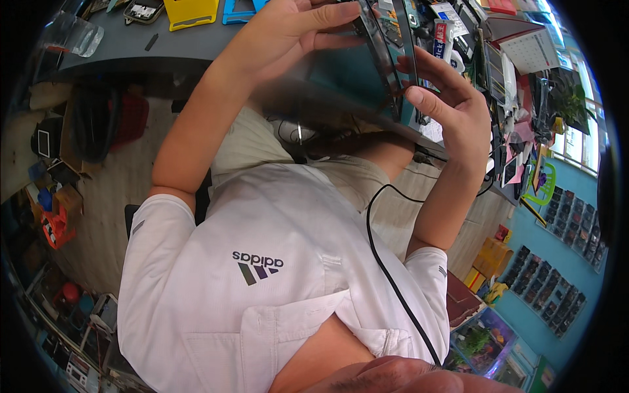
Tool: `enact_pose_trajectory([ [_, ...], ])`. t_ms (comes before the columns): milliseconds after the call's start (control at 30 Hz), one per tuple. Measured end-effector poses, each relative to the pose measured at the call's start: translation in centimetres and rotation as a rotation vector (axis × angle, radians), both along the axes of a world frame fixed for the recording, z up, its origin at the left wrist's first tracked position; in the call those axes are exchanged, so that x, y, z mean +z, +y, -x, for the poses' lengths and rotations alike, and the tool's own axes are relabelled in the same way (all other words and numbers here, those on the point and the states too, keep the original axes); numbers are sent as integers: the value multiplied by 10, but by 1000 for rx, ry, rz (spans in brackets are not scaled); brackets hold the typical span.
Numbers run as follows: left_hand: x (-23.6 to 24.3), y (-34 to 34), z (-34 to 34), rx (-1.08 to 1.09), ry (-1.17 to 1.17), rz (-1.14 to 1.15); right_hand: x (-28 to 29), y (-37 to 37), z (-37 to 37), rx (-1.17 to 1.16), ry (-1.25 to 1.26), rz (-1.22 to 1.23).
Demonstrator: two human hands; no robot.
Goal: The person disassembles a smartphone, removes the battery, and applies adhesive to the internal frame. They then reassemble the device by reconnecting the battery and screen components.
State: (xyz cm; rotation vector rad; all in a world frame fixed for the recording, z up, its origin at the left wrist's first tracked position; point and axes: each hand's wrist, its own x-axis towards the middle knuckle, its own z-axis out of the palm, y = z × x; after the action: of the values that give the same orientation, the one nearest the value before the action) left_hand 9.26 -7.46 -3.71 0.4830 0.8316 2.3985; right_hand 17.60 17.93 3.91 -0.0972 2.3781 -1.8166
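Two thin, dark, glossy panels are held edge-on over the near side of the desk, standing apart like an opened tablet or screen assembly; I cannot tell their exact kind. The left dark panel [379, 56] is pinched at its upper left edge by my left hand [295, 29], thumb above and fingers below. Around the outer side of the right dark panel [407, 39] my right hand [462, 108] is curled, its thumb and fingertips at the lower edge. Small parts show through the gap between the panels. The panels' top ends are cut off by the picture's edge.
On the grey desk [124, 36] at left lie a yellow stand [190, 13], a blue holder [239, 12], an opened device [143, 12], a small black strip [152, 42] and a clear plastic container [84, 40]. Clutter, a tube [441, 39] and a calendar [529, 51] crowd the right. A black cable [380, 252] crosses my front.
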Motion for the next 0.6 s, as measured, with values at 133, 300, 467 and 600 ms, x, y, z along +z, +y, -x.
enact_pose_trajectory([
  [133, 4, 6, 5, -58, -6, -6, 3, 1, -6, -33, -9, -55],
  [300, 3, 0, 2, -17, 12, 4, -5, 3, -3, 3, 6, -47],
  [467, 11, 0, -2, 9, -9, 46, -2, 1, -7, -6, 5, -45],
  [600, 14, 2, -4, 27, 1, 55, -1, -6, -10, -8, 61, -53],
])
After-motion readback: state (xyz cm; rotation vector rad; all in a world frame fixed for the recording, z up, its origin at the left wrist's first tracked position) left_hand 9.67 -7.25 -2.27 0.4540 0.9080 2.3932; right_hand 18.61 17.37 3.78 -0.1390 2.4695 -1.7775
